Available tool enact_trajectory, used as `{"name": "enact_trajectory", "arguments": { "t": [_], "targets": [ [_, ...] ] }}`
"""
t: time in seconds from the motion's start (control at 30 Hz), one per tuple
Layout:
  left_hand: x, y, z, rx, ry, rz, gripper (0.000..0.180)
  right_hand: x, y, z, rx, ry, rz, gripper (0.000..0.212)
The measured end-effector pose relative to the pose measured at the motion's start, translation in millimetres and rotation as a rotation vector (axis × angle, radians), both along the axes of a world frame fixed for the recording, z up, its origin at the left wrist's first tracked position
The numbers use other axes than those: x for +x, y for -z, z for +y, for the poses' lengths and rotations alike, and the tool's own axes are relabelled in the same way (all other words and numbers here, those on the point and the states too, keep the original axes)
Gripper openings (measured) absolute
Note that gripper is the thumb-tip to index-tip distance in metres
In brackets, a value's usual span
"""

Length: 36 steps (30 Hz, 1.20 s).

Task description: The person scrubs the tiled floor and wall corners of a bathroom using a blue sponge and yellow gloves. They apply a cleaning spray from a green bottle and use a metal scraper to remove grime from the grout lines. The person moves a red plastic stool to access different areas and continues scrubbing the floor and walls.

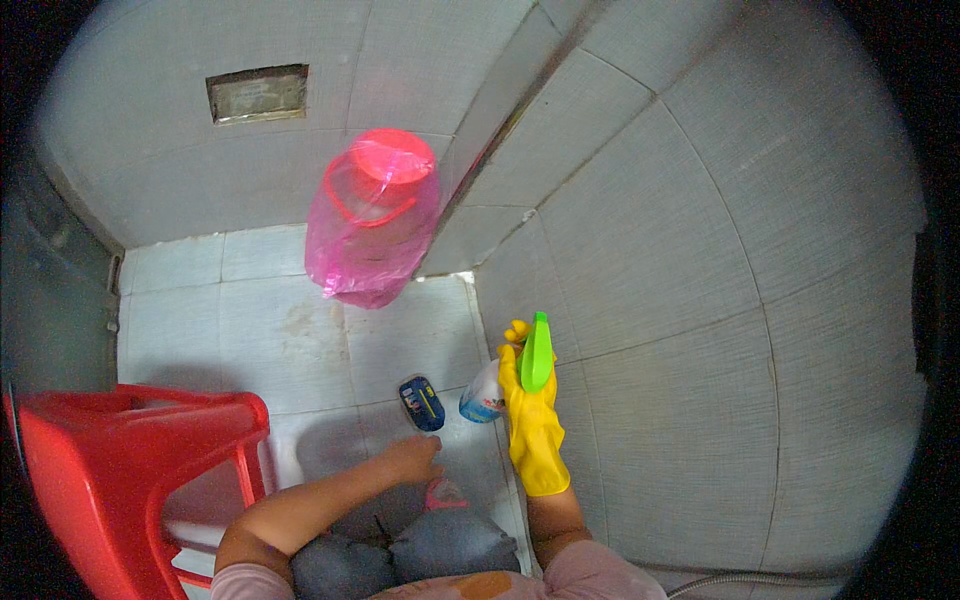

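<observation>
A red plastic stool (pixel 100 445) is standing left of the bare left hand (pixel 412 460), and a pink plastic bag (pixel 360 265) is covering a red bucket (pixel 393 155) on the tiled floor (pixel 270 345) well ahead of both hands. The gloved right hand (pixel 522 355) is curling around the neck of a green-topped spray bottle (pixel 484 394), whose body is slanting down to that hand's left. A dark blue oblong thing (pixel 422 404) is lying just ahead of the left hand, whose fingers I cannot tell as spread or closed.
</observation>
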<state>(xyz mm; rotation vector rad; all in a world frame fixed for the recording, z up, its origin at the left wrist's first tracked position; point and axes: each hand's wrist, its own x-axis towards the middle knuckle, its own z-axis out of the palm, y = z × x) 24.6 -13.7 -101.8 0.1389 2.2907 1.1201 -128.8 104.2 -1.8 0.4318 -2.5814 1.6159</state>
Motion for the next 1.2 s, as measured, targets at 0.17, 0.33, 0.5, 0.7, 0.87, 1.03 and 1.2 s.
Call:
{"name": "enact_trajectory", "arguments": {
  "t": [0.17, 0.33, 0.5, 0.7, 0.87, 1.03, 1.2],
  "targets": [
    [-1, -6, -2, 0.072, -0.098, 0.165, 0.064, 26, 35, 7, 0.168, 0.011, 0.026, 0.043],
    [-9, -72, -14, 0.074, -0.230, 0.325, 0.079, 62, 24, 0, -0.093, -0.114, -0.300, 0.043],
    [-19, -116, -22, 0.093, -0.318, 0.409, 0.077, 74, -22, -20, -0.451, -0.199, -0.396, 0.052],
    [-30, -205, -61, 0.073, -0.664, 0.612, 0.072, 60, -146, -57, -0.085, -0.427, 0.179, 0.065],
    [27, -303, -95, 0.022, -1.166, 0.936, 0.061, 70, -169, -67, -0.447, -0.512, 0.007, 0.046],
    [163, -387, -115, -0.295, -1.357, 0.997, 0.054, 75, -165, -84, -0.382, -0.569, -0.075, 0.038],
    [224, -435, -142, -0.284, -1.742, 0.886, 0.038, 45, -152, -97, -0.286, -0.582, -0.106, 0.032]
  ]
}}
